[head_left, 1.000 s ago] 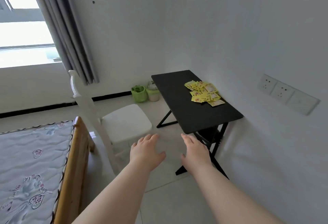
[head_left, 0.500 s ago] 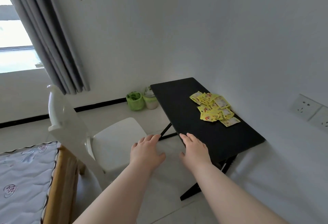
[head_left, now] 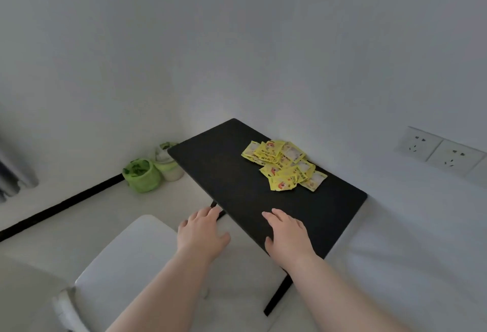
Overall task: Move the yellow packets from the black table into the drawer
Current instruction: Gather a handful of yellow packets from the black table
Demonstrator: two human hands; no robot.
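Note:
A loose pile of several yellow packets [head_left: 284, 164] lies on the far right part of the black table [head_left: 226, 173], close to the wall. My left hand [head_left: 201, 231] hovers flat and empty just off the table's near left edge. Over the table's near corner, my right hand [head_left: 288, 235] is held flat with fingers apart and nothing in it. Both hands are well short of the packets. No drawer is in view.
A white chair [head_left: 126, 268] stands at the lower left beside the table. Two green-lined bins [head_left: 143, 175] sit on the floor in the corner behind the table. Wall sockets [head_left: 442, 151] are on the right wall. A grey curtain edge shows at far left.
The view has swung right and closer to the table; the bed and window have left the frame. Both hands stay outstretched, and the right hand is now over the table's near corner.

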